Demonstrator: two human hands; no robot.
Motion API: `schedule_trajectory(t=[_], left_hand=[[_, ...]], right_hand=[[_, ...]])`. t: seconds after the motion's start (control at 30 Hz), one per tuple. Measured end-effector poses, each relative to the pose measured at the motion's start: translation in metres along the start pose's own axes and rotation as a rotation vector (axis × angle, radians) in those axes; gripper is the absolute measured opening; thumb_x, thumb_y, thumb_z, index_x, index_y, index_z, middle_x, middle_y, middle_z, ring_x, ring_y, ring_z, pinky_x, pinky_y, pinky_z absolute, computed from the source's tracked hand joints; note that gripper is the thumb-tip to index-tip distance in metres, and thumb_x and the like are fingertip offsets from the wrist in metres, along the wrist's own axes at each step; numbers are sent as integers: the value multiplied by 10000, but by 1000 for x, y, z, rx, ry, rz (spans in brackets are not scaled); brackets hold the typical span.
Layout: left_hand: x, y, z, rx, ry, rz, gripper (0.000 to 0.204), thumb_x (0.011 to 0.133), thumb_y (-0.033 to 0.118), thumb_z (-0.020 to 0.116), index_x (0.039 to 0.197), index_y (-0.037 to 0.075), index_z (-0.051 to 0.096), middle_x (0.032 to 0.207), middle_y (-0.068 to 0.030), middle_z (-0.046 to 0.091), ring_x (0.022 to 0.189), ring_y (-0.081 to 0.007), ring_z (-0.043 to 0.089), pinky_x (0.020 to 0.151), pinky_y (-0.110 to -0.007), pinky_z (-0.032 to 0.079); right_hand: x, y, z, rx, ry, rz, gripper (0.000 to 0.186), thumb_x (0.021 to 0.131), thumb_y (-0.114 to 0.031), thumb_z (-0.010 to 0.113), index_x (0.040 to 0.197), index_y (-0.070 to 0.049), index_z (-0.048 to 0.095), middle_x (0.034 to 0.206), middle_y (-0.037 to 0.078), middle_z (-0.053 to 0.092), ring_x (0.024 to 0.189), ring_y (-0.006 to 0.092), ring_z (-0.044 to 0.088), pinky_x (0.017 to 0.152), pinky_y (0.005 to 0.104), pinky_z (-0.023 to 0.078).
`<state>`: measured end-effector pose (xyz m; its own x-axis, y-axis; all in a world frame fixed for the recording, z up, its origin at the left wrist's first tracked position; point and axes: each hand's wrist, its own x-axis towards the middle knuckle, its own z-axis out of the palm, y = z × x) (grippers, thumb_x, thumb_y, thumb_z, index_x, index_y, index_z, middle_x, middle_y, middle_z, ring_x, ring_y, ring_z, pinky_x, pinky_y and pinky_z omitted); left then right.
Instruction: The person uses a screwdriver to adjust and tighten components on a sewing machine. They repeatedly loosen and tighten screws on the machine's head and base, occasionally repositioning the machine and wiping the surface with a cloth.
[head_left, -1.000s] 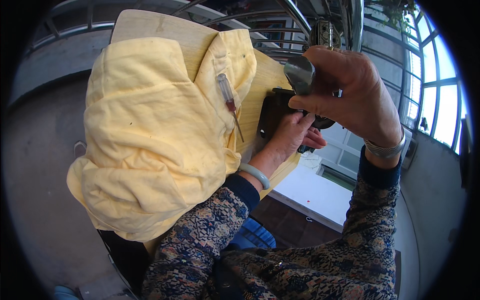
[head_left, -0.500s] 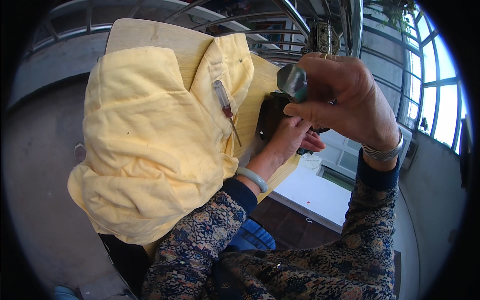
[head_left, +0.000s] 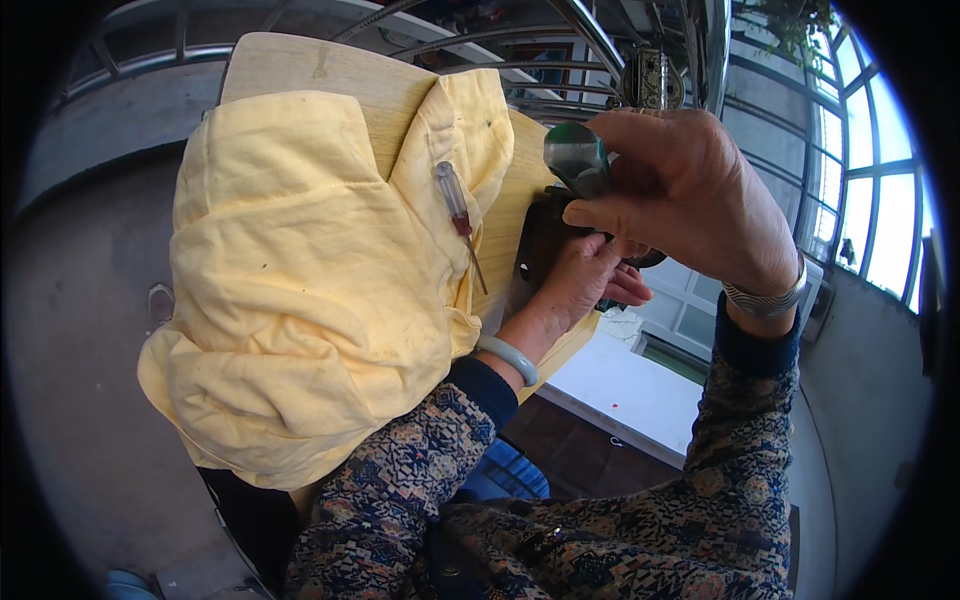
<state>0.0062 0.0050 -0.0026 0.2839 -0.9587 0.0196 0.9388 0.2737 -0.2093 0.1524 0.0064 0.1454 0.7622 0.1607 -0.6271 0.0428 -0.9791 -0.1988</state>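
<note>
Your right hand (head_left: 690, 200) grips a green-ended tool (head_left: 576, 155), which stands just above your left hand (head_left: 580, 275). Your left hand, fingers partly curled, is at the dark plate (head_left: 540, 235); I cannot tell whether it grips anything. Left of both hands, a screwdriver (head_left: 456, 205) lies on yellow cloth (head_left: 290, 270).

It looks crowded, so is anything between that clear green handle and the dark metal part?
Maybe the left hand, covering some of the dark metal part, below the right hand in view. The lower end of the clear green handle is hidden, so I can't tell.
</note>
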Motion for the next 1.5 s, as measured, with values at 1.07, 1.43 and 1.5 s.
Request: schedule_trajectory(t=[1.07, 1.43, 1.5], left_hand=[[-1, 4, 1, 54, 6, 25, 645, 984, 549, 545, 1166, -69, 505, 871, -163, 638, 775, -243, 738, 693, -294, 620], [2, 6, 2, 16, -26, 17, 568, 998, 476, 566, 1150, -70, 515, 900, -159, 629, 774, -235, 734, 691, -295, 619], [1, 6, 2, 36, -3, 9, 536, 1012, 452, 548, 1153, -64, 516, 903, -158, 626, 779, -237, 734, 692, -299, 620]], right_hand=[[7, 3, 2, -36, 41, -20, 464, 758, -138, 864, 1136, -3, 632, 673, 49, 627, 518, 79, 567, 465, 241, 459], [5, 2, 5, -58, -16, -30, 555, 736, -168, 889, 1198, -12, 624, 729, 66, 684, 567, 95, 644, 488, 248, 519], [4, 3, 4, -50, 13, -13, 576, 735, -176, 891, 1211, -4, 616, 733, 68, 687, 568, 103, 652, 490, 257, 526]])
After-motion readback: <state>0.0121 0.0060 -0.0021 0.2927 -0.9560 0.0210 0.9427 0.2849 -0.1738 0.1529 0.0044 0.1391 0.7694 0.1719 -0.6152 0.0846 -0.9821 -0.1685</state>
